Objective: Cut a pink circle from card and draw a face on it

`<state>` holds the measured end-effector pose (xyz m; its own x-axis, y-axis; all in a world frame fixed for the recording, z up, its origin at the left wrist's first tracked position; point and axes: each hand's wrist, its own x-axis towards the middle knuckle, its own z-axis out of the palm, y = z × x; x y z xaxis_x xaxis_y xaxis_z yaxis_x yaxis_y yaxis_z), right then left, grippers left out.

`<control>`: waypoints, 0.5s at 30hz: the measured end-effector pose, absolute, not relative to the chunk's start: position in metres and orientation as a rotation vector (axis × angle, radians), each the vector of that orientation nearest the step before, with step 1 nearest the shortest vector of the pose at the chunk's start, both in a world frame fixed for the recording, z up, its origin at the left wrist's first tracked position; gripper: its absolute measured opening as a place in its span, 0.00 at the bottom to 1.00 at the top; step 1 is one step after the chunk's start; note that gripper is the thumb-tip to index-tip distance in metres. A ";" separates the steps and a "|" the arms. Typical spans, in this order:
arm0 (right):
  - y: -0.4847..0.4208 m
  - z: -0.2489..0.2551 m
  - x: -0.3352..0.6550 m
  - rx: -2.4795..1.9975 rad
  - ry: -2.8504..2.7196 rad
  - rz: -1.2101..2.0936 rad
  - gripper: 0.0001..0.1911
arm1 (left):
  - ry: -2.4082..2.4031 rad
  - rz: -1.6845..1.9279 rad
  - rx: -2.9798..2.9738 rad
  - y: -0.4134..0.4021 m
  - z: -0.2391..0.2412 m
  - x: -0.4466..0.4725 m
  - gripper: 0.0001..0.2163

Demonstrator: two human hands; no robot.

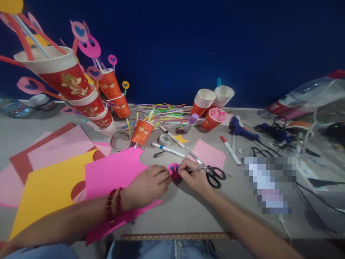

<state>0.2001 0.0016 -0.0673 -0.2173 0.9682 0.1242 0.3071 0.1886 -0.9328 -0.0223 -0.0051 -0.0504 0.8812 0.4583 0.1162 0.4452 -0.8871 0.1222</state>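
Between my hands is a small round pink paper face (175,175) with two dark blue eye shapes. My left hand (151,181) grips its left edge with closed fingers, beside a bright pink sheet (113,169). My right hand (198,180) is closed around a slim pen (195,169), its tip end at the paper face. Black-handled scissors (214,174) lie just behind and to the right of my right hand. A white marker with a blue band (168,149) and a small black cap (159,154) rest a little farther back.
Yellow card (48,180) and several pink sheets cover the left side. Stacked red cups (72,82) with paper shapes on pipe cleaners tower at the back left. Tape (165,139), a glue stick (191,124), a glue gun (241,130) with cables, and a large bottle (302,95) stand or lie behind.
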 end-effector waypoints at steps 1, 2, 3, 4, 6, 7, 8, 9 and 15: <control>0.001 -0.068 0.200 -1.223 -1.671 1.057 0.08 | 0.703 0.211 2.961 -0.005 -0.050 -0.022 0.13; 0.001 -0.068 0.200 -1.223 -1.669 1.062 0.08 | 0.697 0.208 2.961 -0.005 -0.050 -0.022 0.13; 0.001 -0.068 0.200 -1.224 -1.666 1.068 0.08 | 0.696 0.207 2.959 -0.005 -0.050 -0.022 0.13; 0.001 -0.068 0.200 -1.224 -1.664 1.072 0.08 | 0.698 0.211 2.956 -0.005 -0.049 -0.023 0.13; 0.001 -0.069 0.200 -1.218 -1.666 1.078 0.07 | 0.706 0.221 2.949 -0.005 -0.049 -0.023 0.13; 0.001 -0.069 0.200 -1.214 -1.666 1.079 0.07 | 0.711 0.224 2.945 -0.005 -0.049 -0.023 0.12; 0.001 -0.069 0.200 -1.210 -1.668 1.079 0.07 | 0.717 0.229 2.941 -0.005 -0.049 -0.023 0.12; 0.001 -0.069 0.199 -1.207 -1.668 1.077 0.07 | 0.722 0.231 2.935 -0.005 -0.049 -0.023 0.12; 0.001 -0.069 0.199 -1.198 -1.663 1.066 0.08 | 0.727 0.226 2.919 -0.005 -0.049 -0.022 0.11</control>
<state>0.1992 0.0015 -0.0695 -0.2238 0.9658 0.1312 0.2835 0.1933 -0.9393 -0.0222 -0.0052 -0.0485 0.8731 0.4739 0.1146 0.4552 -0.8765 0.1567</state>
